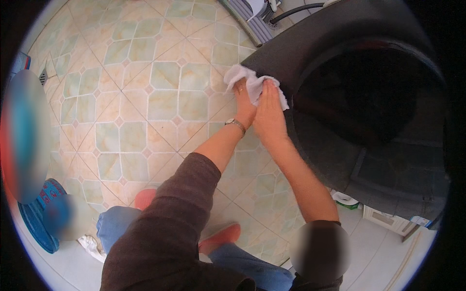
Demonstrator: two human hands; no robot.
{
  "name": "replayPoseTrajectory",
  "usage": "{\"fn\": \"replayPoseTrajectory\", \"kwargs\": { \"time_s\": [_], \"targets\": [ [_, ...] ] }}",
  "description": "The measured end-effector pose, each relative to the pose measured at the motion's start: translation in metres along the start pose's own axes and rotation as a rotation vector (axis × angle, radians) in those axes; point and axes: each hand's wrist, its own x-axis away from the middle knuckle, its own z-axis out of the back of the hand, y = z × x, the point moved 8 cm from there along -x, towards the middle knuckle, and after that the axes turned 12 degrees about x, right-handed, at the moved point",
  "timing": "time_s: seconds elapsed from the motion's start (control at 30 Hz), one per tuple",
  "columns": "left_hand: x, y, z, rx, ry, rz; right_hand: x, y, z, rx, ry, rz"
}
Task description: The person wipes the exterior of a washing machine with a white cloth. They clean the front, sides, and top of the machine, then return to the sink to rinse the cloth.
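Observation:
Both of my hands are at the left front edge of a dark front-loading washing machine [278, 52]. A white cloth [236, 72] lies bunched against that edge. My left hand [244, 100], with a watch on its wrist, grips the left part of the cloth, its fingertips hidden in the folds. My right hand [270, 112] presses on the cloth's right part, fingers straight and close together. The heels of the two hands nearly touch. To the right of my right hand is the machine's large round dark door [367, 98], which looks closed and reflects the room.
Tiled floor [164, 105] spreads below and left. Behind the machine's corner are a grey ribbed panel [251, 22] and a black hose [298, 11]. A blue plastic object [38, 223] stands lower left. A white roll [344, 198] and a pale cabinet [387, 220] are lower right.

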Motion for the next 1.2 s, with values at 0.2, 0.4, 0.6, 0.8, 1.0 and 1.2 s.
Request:
{"fn": "replayPoseTrajectory", "kwargs": {
  "time_s": [0.2, 0.4, 0.6, 0.8, 1.0, 1.2],
  "targets": [
    [0.011, 0.018, -0.020, -0.307, -0.219, -0.112, 0.016, 0.008, -0.006, -0.730, 0.080, -0.293],
    [-0.040, 0.143, -0.013, -0.055, -0.124, -0.438, 0.040, 0.056, 0.022, -1.165, 0.321, -0.538],
    [-0.052, 0.112, -0.026, -0.236, -0.222, -0.481, 0.022, 0.053, 0.027, -1.251, 0.381, -0.637],
    [-0.034, 0.030, -0.019, -0.297, -0.105, -0.302, 0.003, 0.009, -0.002, -1.209, 0.271, -0.551],
    [-0.008, -0.082, -0.006, 0.263, 0.046, 0.065, -0.019, -0.030, -0.027, -1.461, 0.260, -0.448],
    [0.026, -0.089, -0.024, 0.331, 0.039, 0.224, -0.002, -0.051, -0.054, -1.606, 0.012, -0.580]
  ]
}}
